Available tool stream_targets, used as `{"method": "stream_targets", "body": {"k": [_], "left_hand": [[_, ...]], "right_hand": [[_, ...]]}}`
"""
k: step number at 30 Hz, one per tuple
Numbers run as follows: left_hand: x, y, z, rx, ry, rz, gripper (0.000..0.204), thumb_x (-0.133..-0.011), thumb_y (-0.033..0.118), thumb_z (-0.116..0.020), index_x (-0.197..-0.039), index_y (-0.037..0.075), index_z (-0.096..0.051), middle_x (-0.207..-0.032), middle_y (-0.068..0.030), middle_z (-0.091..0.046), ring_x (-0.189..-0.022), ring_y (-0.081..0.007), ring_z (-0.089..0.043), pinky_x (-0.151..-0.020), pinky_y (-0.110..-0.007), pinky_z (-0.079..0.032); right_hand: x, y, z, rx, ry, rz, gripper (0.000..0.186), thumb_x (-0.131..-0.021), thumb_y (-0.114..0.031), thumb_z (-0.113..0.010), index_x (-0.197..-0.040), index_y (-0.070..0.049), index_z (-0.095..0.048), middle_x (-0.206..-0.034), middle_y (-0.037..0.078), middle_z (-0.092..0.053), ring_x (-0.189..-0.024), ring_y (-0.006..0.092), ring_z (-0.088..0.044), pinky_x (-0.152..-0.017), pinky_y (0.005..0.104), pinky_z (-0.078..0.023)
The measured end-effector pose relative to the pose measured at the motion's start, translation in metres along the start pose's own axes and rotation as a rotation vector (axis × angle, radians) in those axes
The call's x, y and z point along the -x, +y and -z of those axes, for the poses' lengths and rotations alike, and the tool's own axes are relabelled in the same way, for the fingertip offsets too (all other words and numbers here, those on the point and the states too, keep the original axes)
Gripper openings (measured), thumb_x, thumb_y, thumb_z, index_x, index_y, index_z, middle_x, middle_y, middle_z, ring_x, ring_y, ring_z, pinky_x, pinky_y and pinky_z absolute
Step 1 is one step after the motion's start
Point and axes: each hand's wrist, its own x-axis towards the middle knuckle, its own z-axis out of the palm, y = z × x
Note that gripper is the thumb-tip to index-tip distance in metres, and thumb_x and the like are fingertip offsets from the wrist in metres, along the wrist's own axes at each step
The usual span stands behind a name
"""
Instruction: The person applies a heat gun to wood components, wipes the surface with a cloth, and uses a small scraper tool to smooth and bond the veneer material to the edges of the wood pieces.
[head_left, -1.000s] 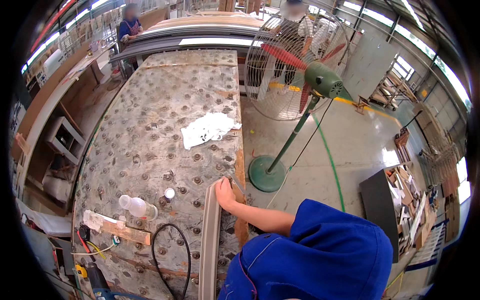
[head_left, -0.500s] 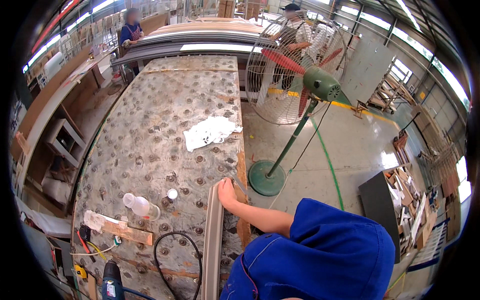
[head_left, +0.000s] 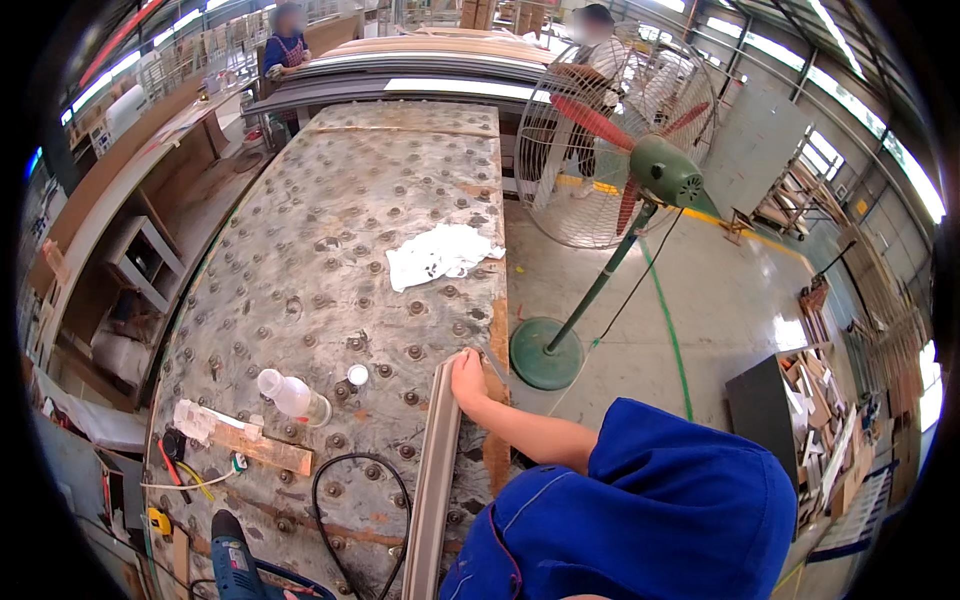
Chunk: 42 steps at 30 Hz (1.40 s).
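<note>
A long beige grooved moulding strip point(head_left: 432, 475) lies lengthwise near the right edge of the metal-topped table. Its near end runs out of the picture. My right hand point(head_left: 466, 378) is closed around its far end, fingers bent over the top. From beside that hand a thin grey flat piece point(head_left: 496, 366) sticks out past the table edge; whether my fingers hold it as well is hidden. My left hand does not show. Left of the moulding, a black cable point(head_left: 318, 490) loops on the table, near a blue-and-black power tool point(head_left: 235, 562).
A translucent bottle point(head_left: 298, 402), a white cap point(head_left: 357, 375), a wooden piece point(head_left: 265, 447) and a white cloth point(head_left: 440, 256) lie on the studded table point(head_left: 340, 180). A green pedestal fan point(head_left: 665, 172) stands right, a scrap bin point(head_left: 765, 410) beyond. Two people are behind.
The whole view has shifted, so the table and its things sit slightly further right and higher. My right hand keeps its place at the moulding's far end.
</note>
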Motion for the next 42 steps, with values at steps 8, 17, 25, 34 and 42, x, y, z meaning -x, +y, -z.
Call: {"method": "stream_targets", "body": {"k": [8, 17, 25, 34, 42], "left_hand": [[-0.010, -0.004, 0.002, -0.058, -0.050, 0.090, 0.036, -0.079, 0.022, -0.069, -0.104, -0.002, -0.061, -0.093, -0.0214, -0.065, -0.077, -0.0341, -0.063, -0.068, -0.041, -0.050], [-0.022, -0.017, -0.001, -0.339, 0.030, -0.099, 0.032, -0.073, 0.021, -0.069, -0.095, 0.000, -0.061, -0.081, -0.0228, -0.061, -0.070, -0.0408, -0.059, -0.063, -0.045, -0.049], [-0.042, 0.029, -0.003, -0.449, -0.092, 0.057, 0.029, -0.073, 0.022, -0.069, -0.091, 0.000, -0.061, -0.080, -0.0228, -0.060, -0.069, -0.0409, -0.059, -0.062, -0.046, -0.049], [-0.032, -0.064, -0.043, -0.595, -0.099, -0.108, 0.044, -0.073, 0.035, -0.069, -0.101, 0.000, -0.063, -0.088, -0.0207, -0.063, -0.078, -0.0366, -0.063, -0.066, -0.046, -0.051], [-0.031, -0.061, -0.061, -0.609, -0.239, 0.110, 0.068, -0.073, 0.043, -0.071, -0.123, 0.000, -0.052, -0.107, -0.0201, -0.060, -0.090, -0.0370, -0.062, -0.076, -0.046, -0.052]], "right_hand": [[-0.005, 0.006, 0.004, -0.006, -0.054, 0.016, 0.040, -0.099, -0.033, -0.031, -0.118, -0.002, -0.046, -0.117, 0.024, -0.055, -0.109, 0.0430, -0.051, -0.091, 0.0491, -0.040], [-0.003, -0.001, 0.003, 0.014, -0.078, -0.009, 0.042, -0.099, -0.034, -0.030, -0.123, -0.002, -0.044, -0.120, 0.022, -0.054, -0.111, 0.0417, -0.051, -0.093, 0.0489, -0.039], [-0.001, 0.001, 0.007, 0.032, -0.052, 0.022, 0.043, -0.099, -0.033, -0.029, -0.126, -0.002, -0.044, -0.121, 0.022, -0.053, -0.112, 0.0409, -0.050, -0.093, 0.0476, -0.039], [-0.004, 0.006, 0.004, 0.008, -0.100, -0.002, 0.042, -0.099, -0.033, -0.031, -0.124, -0.002, -0.045, -0.114, 0.022, -0.055, -0.105, 0.0402, -0.053, -0.088, 0.0482, -0.041], [-0.013, 0.022, 0.003, 0.004, -0.093, 0.082, 0.043, -0.099, -0.032, -0.031, -0.123, 0.001, -0.045, -0.116, 0.025, -0.054, -0.107, 0.0424, -0.051, -0.088, 0.0468, -0.041]]}}
